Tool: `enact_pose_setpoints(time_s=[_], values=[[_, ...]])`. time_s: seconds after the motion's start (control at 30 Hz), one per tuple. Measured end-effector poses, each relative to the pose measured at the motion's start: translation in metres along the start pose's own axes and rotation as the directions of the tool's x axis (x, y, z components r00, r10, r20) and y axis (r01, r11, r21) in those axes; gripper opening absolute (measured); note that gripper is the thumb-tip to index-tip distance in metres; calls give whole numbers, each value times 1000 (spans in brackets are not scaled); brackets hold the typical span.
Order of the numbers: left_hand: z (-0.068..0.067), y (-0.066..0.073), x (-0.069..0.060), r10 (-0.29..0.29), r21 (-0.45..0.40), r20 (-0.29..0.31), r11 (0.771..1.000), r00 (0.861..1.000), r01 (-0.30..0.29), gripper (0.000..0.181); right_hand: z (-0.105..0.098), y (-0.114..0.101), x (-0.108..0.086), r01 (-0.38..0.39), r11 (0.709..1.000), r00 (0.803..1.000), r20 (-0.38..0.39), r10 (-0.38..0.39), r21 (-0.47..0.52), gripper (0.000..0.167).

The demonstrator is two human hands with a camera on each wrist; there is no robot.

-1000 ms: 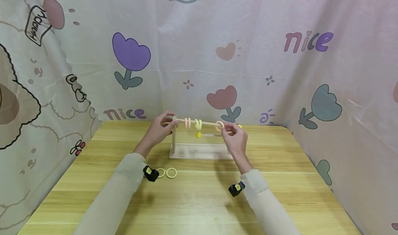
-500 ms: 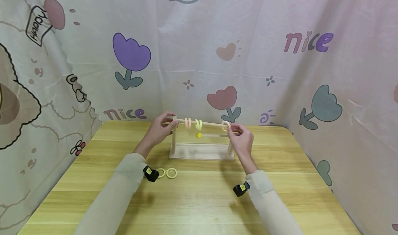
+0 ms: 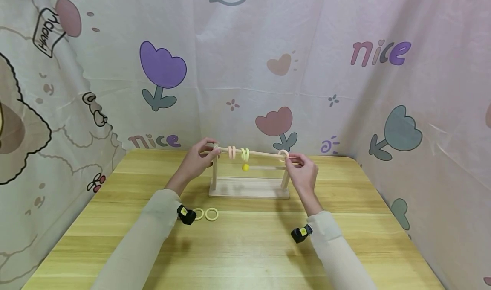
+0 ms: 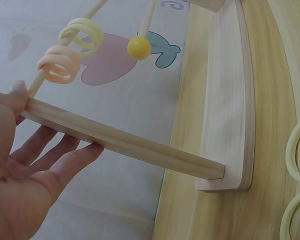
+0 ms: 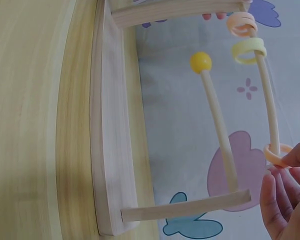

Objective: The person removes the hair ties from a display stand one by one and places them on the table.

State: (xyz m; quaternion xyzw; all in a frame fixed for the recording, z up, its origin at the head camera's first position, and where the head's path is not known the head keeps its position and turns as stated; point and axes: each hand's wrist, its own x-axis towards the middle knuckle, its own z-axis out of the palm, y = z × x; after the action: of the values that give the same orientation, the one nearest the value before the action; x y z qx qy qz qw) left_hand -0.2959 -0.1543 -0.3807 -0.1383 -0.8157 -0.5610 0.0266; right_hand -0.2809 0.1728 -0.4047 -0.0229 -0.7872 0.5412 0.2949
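My left hand (image 3: 194, 161) grips the top of the left post (image 4: 125, 139) of a wooden rack (image 3: 249, 188), its thumb by the end of the upper rod (image 3: 264, 153). Two peach rings (image 3: 232, 152) and a pair of pale yellow rings (image 4: 82, 37) hang on that rod toward the left. At the rod's free right end, my right hand (image 3: 304, 175) pinches another peach ring (image 5: 276, 156) between thumb and finger; the ring looks to be around the tip. The rod slopes slightly down to the right.
A lower rod (image 5: 217, 125) tipped with a yellow ball (image 3: 245, 167) extends left from the right post (image 5: 185, 206). Two loose pale yellow rings (image 3: 211, 214) lie on the wooden table (image 3: 245, 247) near my left wrist. A printed cloth (image 3: 230, 59) hangs behind.
My right hand has moved to the right with the pinched peach ring, along the upper rod to its end. The left hand and the other rings stay where they were.
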Motion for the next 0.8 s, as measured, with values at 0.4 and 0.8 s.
enact_pose_setpoints(time_s=[0.4, 0.8], values=[[0, -1, 0, 4, 3, -4, 1000, 1000, -4, 36, -5, 3, 0, -4, 1000, 1000, -9, 4, -9, 15], [0, -3, 1, 7, -2, -4, 1000, 1000, -7, 37, -11, 8, -1, -31, 999, 1000, 6, 31, 28, 17]])
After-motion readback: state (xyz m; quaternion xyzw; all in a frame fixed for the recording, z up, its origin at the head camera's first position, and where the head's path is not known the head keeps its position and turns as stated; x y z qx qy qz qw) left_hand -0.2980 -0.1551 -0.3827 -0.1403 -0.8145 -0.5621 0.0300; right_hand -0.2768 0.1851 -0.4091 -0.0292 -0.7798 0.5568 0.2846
